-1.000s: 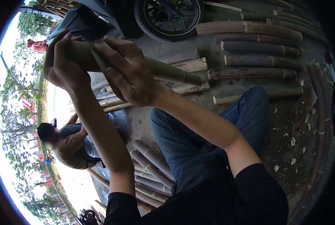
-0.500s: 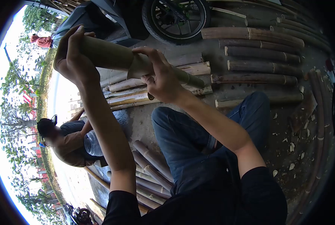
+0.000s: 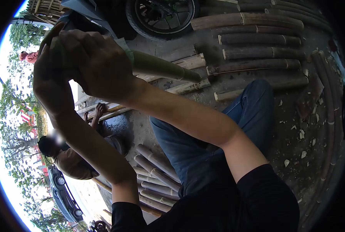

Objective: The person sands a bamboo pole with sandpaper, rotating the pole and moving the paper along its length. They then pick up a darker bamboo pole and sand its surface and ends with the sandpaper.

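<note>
I hold a greenish bamboo pole aloft, its far end pointing down to the right. My left hand is closed around the pole's upper end, at the upper left. Close beside it, my right hand wraps over the pole, knuckles up. A thin pale sheet curls round the bamboo and sticks out from under the right hand's fingers; most of it is hidden by the hand.
Dark bamboo poles lie in a row at the right, more bamboo pieces beside my legs. A motorcycle wheel stands ahead. At the left a person crouches, hands at split bamboo. Pale chips litter the right floor.
My right hand has slid up the pole with the sheet, from its middle to beside my left hand. Both hands and the pole have shifted left in view. The other person has reached forward.
</note>
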The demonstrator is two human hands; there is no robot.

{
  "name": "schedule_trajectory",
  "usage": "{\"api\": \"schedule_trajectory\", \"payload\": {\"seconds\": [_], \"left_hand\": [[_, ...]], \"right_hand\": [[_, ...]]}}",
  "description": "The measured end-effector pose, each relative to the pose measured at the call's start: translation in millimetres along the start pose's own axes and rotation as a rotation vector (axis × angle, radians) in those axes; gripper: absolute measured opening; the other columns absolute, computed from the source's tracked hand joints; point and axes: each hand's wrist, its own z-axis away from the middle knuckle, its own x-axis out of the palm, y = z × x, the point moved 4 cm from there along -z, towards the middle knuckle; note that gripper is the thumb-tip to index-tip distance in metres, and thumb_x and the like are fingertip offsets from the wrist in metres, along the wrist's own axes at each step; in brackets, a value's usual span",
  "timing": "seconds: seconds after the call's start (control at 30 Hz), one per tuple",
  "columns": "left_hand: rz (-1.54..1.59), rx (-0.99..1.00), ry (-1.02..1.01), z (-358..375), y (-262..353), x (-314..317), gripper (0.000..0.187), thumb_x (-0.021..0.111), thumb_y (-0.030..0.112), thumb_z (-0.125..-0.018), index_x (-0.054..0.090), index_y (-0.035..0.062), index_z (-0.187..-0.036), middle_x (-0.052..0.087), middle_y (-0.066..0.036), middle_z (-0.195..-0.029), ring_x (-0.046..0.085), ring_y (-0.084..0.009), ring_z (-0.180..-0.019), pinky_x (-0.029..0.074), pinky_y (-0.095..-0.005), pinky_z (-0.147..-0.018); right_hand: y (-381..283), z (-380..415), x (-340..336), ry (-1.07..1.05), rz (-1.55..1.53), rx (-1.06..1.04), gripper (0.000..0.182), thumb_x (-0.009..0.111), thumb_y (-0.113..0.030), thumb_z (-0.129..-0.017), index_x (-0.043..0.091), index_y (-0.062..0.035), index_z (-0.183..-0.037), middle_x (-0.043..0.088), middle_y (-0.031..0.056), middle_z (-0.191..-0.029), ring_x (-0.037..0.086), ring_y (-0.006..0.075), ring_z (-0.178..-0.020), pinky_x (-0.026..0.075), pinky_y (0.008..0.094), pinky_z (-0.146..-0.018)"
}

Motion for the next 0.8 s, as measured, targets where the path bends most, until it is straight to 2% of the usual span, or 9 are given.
{"api": "schedule_trajectory", "payload": {"seconds": [0.13, 0.33, 0.4, 0.47, 0.53, 0.57, 0.63, 0.67, 0.8], "left_hand": [[-0.262, 0.083, 0.195, -8, -15, -15, 0.047, 0.043, 0.023, -0.106, 0.06, -0.0089, -0.137, 0.064, -0.019, -0.136, 0.063, -0.0236, -0.123, 0.047, -0.0365, -0.11], [-0.065, 0.041, 0.119, -17, -9, 7, 0.054, 0.029, 0.021, -0.107, 0.054, -0.0105, -0.142, 0.061, -0.024, -0.14, 0.06, -0.0292, -0.13, 0.045, -0.0379, -0.112], [-0.187, 0.031, 0.45, -5, 4, 30, 0.06, 0.03, 0.033, -0.109, 0.048, -0.0102, -0.146, 0.061, -0.025, -0.14, 0.059, -0.0303, -0.13, 0.045, -0.0395, -0.113], [-0.001, 0.007, 0.443, -24, -10, -17, 0.057, 0.038, 0.032, -0.109, 0.047, -0.0092, -0.147, 0.063, -0.023, -0.137, 0.058, -0.0281, -0.131, 0.043, -0.0391, -0.116], [0.258, -0.055, -0.06, -27, -16, -11, 0.047, 0.05, 0.024, -0.106, 0.058, -0.0092, -0.138, 0.066, -0.021, -0.133, 0.066, -0.0261, -0.12, 0.053, -0.0376, -0.106], [0.262, -0.06, -0.061, -26, -28, -13, 0.047, 0.05, 0.024, -0.106, 0.058, -0.0092, -0.138, 0.066, -0.021, -0.133, 0.066, -0.0261, -0.12, 0.053, -0.0376, -0.106], [-1.079, 0.503, 0.316, -14, -31, -17, 0.037, 0.058, 0.015, -0.099, 0.068, -0.0091, -0.125, 0.071, -0.022, -0.121, 0.073, -0.0279, -0.103, 0.061, -0.0381, -0.089], [-0.438, 0.252, 0.563, -18, -35, -23, 0.032, 0.063, 0.012, -0.092, 0.073, -0.0092, -0.114, 0.073, -0.023, -0.107, 0.075, -0.0319, -0.09, 0.064, -0.039, -0.076], [-0.232, 0.076, 0.615, -19, -60, -80, 0.036, 0.064, 0.012, -0.089, 0.071, -0.0077, -0.119, 0.071, -0.022, -0.109, 0.073, -0.0345, -0.093, 0.062, -0.0424, -0.082]], "right_hand": [[65, 95, -29, -0.185, 0.01, 0.118, 0.065, 0.076, -0.031, -0.09, 0.05, 0.0014, -0.14, 0.064, 0.0203, -0.12, 0.065, 0.0345, -0.098, 0.052, 0.0492, -0.087], [9, -4, 8, -0.002, -0.082, 0.021, 0.058, 0.072, -0.034, -0.09, 0.054, 0.0013, -0.132, 0.064, 0.0177, -0.12, 0.06, 0.0353, -0.114, 0.049, 0.0482, -0.096], [-7, -40, 29, -0.047, 0.079, 0.066, 0.053, 0.07, -0.033, -0.09, 0.056, 0.0004, -0.129, 0.065, 0.0153, -0.115, 0.061, 0.0328, -0.108, 0.051, 0.0477, -0.089], [3, -26, 24, 0.002, 0.027, 0.079, 0.052, 0.068, -0.036, -0.092, 0.057, -0.0003, -0.128, 0.065, 0.0148, -0.111, 0.062, 0.0315, -0.104, 0.052, 0.047, -0.085], [22, 1, 14, 0.019, -0.002, 0.085, 0.051, 0.065, -0.041, -0.095, 0.058, -0.0019, -0.126, 0.064, 0.0139, -0.103, 0.063, 0.0295, -0.095, 0.053, 0.0453, -0.076], [36, 29, 4, -0.02, 0.025, 0.103, 0.051, 0.064, -0.044, -0.096, 0.059, -0.0028, -0.126, 0.063, 0.0135, -0.099, 0.064, 0.0288, -0.091, 0.053, 0.0444, -0.072], [102, 136, -35, -0.185, 0.049, 0.262, 0.056, 0.039, -0.054, -0.108, 0.061, -0.0039, -0.119, 0.063, 0.0142, -0.088, 0.064, 0.0333, -0.078, 0.052, 0.0452, -0.071], [130, 172, -58, -0.19, 0.082, 0.325, 0.061, 0.026, -0.052, -0.111, 0.064, -0.0037, -0.11, 0.063, 0.0153, -0.085, 0.064, 0.0362, -0.075, 0.05, 0.0466, -0.071], [237, 297, -135, -0.292, 0.164, 0.524, 0.037, 0.039, -0.026, -0.103, 0.066, -0.0015, -0.096, 0.068, 0.0194, -0.095, 0.062, 0.0413, -0.089, 0.046, 0.0487, -0.084]]}}
